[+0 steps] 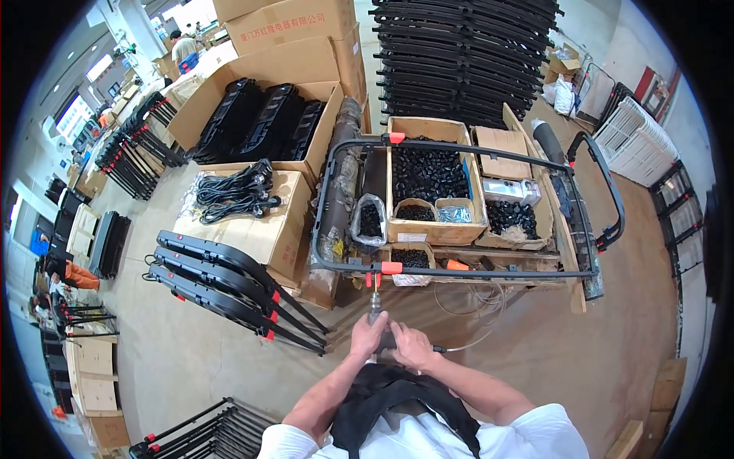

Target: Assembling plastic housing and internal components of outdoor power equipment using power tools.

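My left hand [369, 334] is closed round the front of an air screwdriver [375, 304], just behind its metal nose. The fingers of my right hand [413, 346] wrap its rear part, where a hose leads off to the right. The driver points away from me, its bit at a small red fitting [370, 280] under the near bar of a black tubular frame [482, 273]. Whether bit and screw touch, I cannot tell. A larger red clip [391, 268] sits on that bar. The frame lies across a work stand and has a curved handle [610, 191] at its right end.
Beneath the frame stand a carton of small black parts [430, 172], a smaller parts box [514, 220] and a bag of parts [370, 219]. Left are black cables [233, 193] on a carton and leaning black frames [229, 283]. An air hose [485, 306] loops below the stand.
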A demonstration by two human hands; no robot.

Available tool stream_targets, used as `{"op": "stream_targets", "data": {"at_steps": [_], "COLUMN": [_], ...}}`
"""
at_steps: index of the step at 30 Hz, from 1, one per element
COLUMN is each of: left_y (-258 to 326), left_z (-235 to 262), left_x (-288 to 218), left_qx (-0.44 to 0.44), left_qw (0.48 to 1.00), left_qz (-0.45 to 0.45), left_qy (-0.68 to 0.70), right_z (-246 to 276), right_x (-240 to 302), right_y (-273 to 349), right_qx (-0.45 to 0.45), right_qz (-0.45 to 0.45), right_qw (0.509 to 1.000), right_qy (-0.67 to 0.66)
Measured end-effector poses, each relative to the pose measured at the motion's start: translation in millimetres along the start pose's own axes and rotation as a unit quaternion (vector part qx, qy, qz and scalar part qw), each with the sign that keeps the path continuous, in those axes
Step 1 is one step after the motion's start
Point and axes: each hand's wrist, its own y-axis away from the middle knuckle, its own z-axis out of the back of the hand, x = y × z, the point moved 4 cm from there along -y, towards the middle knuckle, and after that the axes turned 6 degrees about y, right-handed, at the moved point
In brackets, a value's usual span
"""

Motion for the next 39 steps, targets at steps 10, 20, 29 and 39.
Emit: {"op": "stream_targets", "data": {"at_steps": [10, 20, 29, 39], "left_y": [-9, -16, -19, -22], "left_z": [11, 14, 13, 13], "left_x": [-22, -35, -49, -39], "left_qx": [0.029, 0.048, 0.038, 0.026], "left_qw": [0.999, 0.997, 0.996, 0.992], "left_qz": [0.023, 0.035, 0.016, 0.005], "left_qy": [-0.036, -0.058, -0.074, -0.12], "right_z": [-4, 2, 12, 11], "right_x": [8, 11, 13, 25], "right_y": [-16, -23, -29, -25], "right_qx": [0.023, 0.026, 0.024, -0.024], "right_qz": [-0.048, -0.056, -0.056, -0.016], "right_qw": [0.998, 0.997, 0.998, 1.0], "right_qy": [-0.029, -0.034, -0.025, 0.007]}}
